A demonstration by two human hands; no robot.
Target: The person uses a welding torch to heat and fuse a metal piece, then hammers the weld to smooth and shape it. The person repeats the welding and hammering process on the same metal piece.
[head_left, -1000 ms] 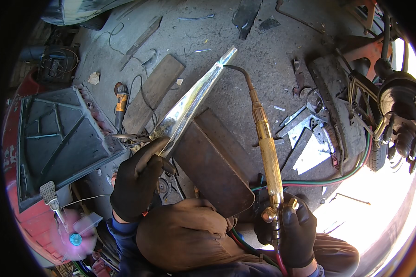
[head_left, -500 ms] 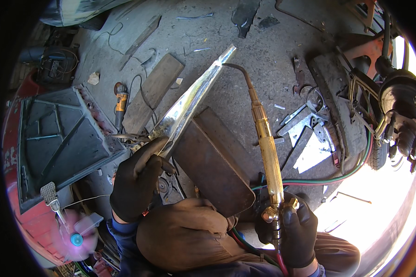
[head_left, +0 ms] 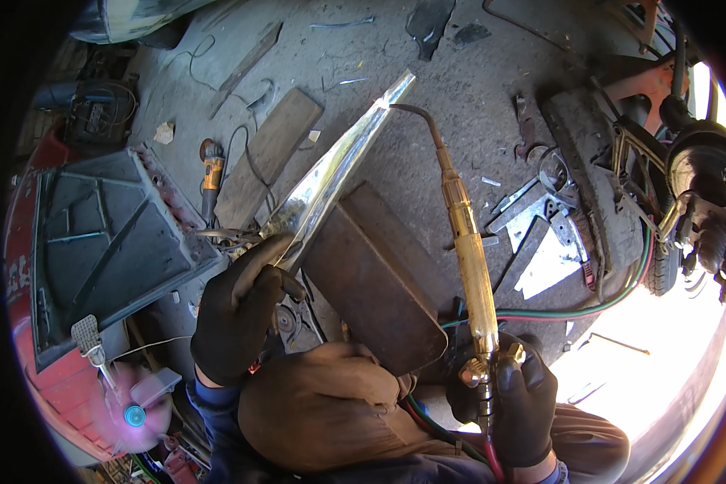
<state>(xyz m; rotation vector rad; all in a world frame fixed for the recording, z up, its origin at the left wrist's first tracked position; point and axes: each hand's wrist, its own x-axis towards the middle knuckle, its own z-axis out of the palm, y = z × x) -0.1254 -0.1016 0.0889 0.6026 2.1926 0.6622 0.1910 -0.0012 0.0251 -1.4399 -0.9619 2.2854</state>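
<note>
A long, tapered, folded piece of shiny sheet metal [head_left: 331,171] slants away from me, its narrow end farthest off. My gloved left hand [head_left: 238,315] is closed at its wide near end, with the index finger stretched along the metal. A thin wire-like line shows at these fingers; whether it is a separate rod I cannot tell. In my gloved right hand [head_left: 520,395] is a brass gas welding torch [head_left: 476,282], gripped at its valve end. The torch's bent tip reaches the sheet metal close to the narrow end, where a small bright spot glows.
A brown metal box-like block [head_left: 371,282] stands beneath the sheet metal. Red and green hoses [head_left: 557,315] run off right. An angle grinder [head_left: 210,181], a wooden board [head_left: 270,157] and a dark panel [head_left: 113,242] lie left; a small fan [head_left: 134,415] spins lower left. Metal scraps [head_left: 550,262] lie right.
The whole view has shifted slightly. The glow at the torch tip looks a little brighter. Both hands keep the same grip, and the tip stays near the narrow end.
</note>
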